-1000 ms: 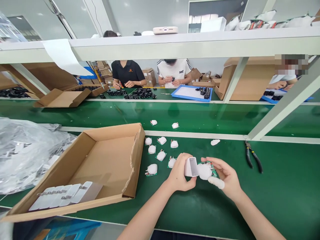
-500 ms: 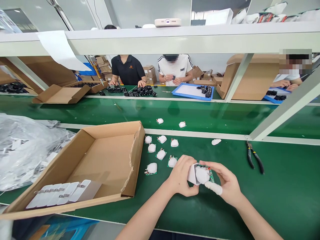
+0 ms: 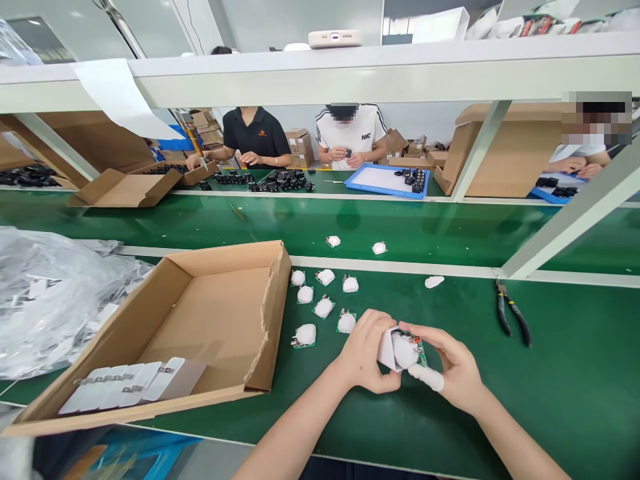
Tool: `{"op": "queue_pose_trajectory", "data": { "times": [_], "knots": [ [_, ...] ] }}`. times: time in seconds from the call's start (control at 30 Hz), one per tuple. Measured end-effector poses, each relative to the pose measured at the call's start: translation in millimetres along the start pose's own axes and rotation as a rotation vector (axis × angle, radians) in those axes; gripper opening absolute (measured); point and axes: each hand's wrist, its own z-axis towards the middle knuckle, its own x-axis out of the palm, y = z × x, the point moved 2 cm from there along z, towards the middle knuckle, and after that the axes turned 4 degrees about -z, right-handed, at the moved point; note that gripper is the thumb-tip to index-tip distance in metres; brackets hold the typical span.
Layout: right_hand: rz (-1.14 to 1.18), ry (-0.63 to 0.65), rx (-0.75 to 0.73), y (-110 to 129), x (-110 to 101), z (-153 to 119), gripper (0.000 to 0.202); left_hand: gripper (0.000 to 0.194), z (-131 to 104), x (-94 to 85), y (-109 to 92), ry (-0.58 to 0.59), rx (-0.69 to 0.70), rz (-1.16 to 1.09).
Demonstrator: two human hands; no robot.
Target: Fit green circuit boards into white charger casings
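Note:
My left hand (image 3: 369,353) is closed around a white plastic housing (image 3: 387,349), its open end facing right. In my right hand (image 3: 453,367), a green circuit board with a white blob (image 3: 406,351) is held between thumb and fingers, partly inside the housing's mouth. A white cover wraps my right thumb. Several similar boards (image 3: 324,307) lie on the green table to the left of my hands. White housings with metal prongs (image 3: 120,385) stand in a row in the open cardboard box (image 3: 210,313).
Black-handled cutters (image 3: 511,312) and a white scrap (image 3: 434,282) lie at the right. A plastic bag (image 3: 50,300) is at the far left. Two boards sit on the green strip (image 3: 240,223) beyond the rail. People work opposite, below a shelf (image 3: 320,80).
The two boards on the far strip have shifted right. A person in black opposite has moved a hand left, now near a tool. My hands keep nearly the same hold.

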Motion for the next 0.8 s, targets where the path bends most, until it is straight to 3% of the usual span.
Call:
{"op": "queue_pose_trajectory", "data": {
  "times": [0.53, 0.8],
  "knots": [
    [0.012, 0.004, -0.056, 3.3, 0.5, 1.0, 0.056, 0.076, -2.2, 1.6, 3.1, -0.009, 0.02, -0.017],
    [0.029, -0.009, 0.017, -3.7, 1.7, -2.2, 0.049, 0.075, -0.9, 2.9, 1.0, -0.018, 0.001, -0.055]
  ]
}}
